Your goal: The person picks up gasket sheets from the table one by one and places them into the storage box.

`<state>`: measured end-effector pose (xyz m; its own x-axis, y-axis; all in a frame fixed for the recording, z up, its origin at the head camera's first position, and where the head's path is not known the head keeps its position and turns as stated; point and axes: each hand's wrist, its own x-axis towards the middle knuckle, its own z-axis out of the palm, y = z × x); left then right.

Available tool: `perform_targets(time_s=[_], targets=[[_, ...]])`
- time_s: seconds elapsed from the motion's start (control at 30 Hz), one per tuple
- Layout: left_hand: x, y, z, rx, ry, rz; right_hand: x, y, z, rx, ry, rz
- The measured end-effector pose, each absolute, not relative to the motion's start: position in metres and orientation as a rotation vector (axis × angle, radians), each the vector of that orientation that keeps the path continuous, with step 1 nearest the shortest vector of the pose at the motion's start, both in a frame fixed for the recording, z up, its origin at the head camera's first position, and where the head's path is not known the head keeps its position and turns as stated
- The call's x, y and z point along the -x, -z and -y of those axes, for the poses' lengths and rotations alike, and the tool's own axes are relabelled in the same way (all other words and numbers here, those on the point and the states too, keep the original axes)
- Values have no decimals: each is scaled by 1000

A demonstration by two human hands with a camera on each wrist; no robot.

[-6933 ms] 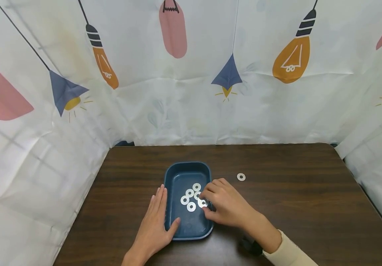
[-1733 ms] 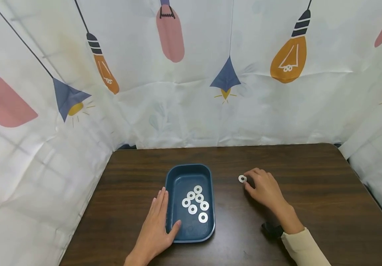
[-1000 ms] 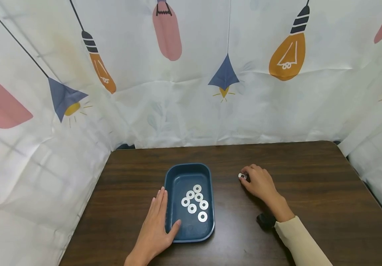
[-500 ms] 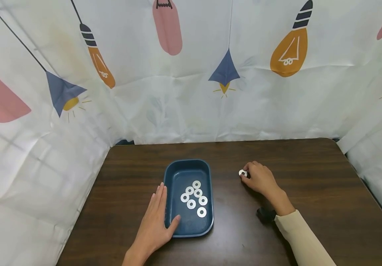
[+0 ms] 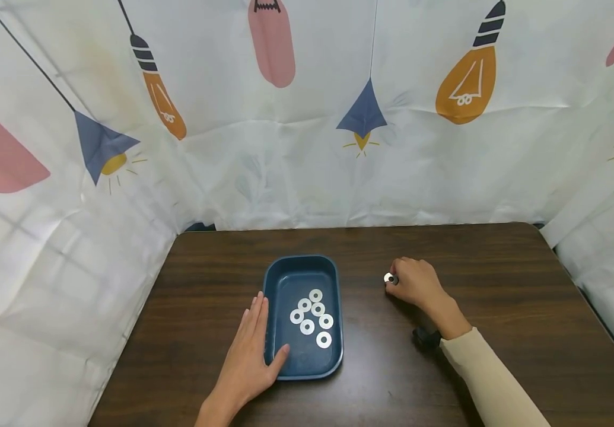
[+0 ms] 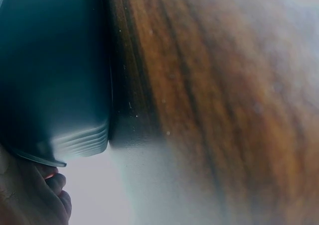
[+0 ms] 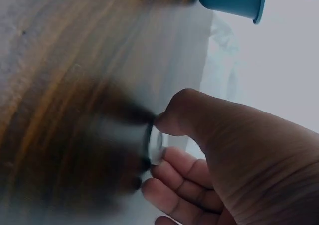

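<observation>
My left hand [image 5: 246, 356] lies with straight fingers along the left rim of a dark blue tray [image 5: 307, 369], its thumb over the near left corner. Several flat white washers [image 5: 324, 340] lie on the tray's floor. To the right of the tray, my right hand [image 5: 417, 284] pinches a single white washer [image 5: 388, 278] between thumb and fingertips, low at the table. In the right wrist view this washer [image 7: 155, 145] shows edge-on between the thumb and the curled fingers. The left wrist view shows the tray's outer wall [image 6: 55, 70] with a few of the left hand's fingers [image 6: 59, 185] beneath its rim.
The brown wood-grain table [image 5: 221, 284] carries the tray left of its middle. A white curtain [image 5: 285, 178] printed with lamps and bulbs hangs behind and beside it. A black device [image 5: 425, 338] sits at the right wrist, by the cream sleeve [image 5: 488, 373].
My right hand has gone from over the tray to the lone washer on the right, and its fingers have closed on it. Another washer now lies apart near the tray's near right. Left hand stays.
</observation>
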<state>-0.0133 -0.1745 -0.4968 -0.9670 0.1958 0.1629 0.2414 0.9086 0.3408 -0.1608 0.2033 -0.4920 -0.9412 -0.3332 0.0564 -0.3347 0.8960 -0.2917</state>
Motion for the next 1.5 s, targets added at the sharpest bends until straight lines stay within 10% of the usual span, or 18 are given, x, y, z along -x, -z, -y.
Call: perform_targets(time_s=[1.5], targets=[[12, 497, 174, 318, 561, 2951, 143, 511, -212, -636, -546, 2800]])
